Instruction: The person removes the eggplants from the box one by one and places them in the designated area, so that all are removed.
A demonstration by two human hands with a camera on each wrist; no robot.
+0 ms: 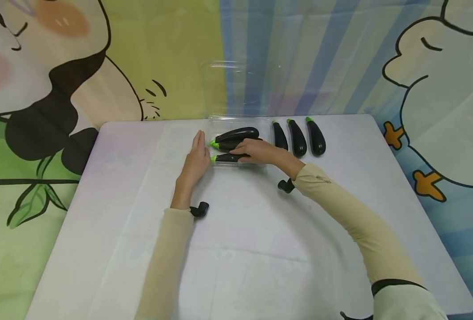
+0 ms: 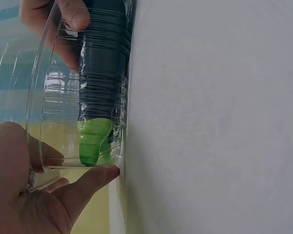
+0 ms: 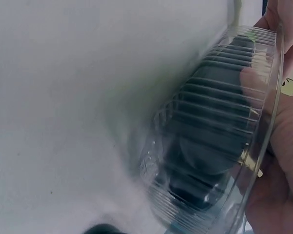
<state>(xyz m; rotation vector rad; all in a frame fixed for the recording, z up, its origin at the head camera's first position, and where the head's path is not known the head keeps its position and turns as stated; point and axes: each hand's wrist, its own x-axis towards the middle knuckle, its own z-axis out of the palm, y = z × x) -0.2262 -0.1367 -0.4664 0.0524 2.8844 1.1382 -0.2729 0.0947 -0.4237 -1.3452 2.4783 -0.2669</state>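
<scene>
A clear plastic box [image 1: 268,129] lies near the table's far edge with its lid [image 1: 242,89] standing up behind it. Glossy black eggplants with green stem ends lie in it side by side: a rear eggplant [image 1: 240,133], a middle eggplant [image 1: 225,145] and a front eggplant [image 1: 225,158]. My right hand [image 1: 256,151] reaches over the rim and grips the front eggplant, thumb and fingers on either side; it covers that eggplant's right end. Along the box's left end my left hand [image 1: 197,160] rests with straight fingers, its thumb [image 2: 95,183] at the bottom corner.
To the right of the box, three more eggplants [image 1: 297,138] lie in a row on the white table [image 1: 236,266], stems pointing away. A printed cloth [image 1: 180,53] with cartoon animals hangs behind the table. Black wrist cameras show at the left wrist [image 1: 199,210] and right wrist [image 1: 286,185].
</scene>
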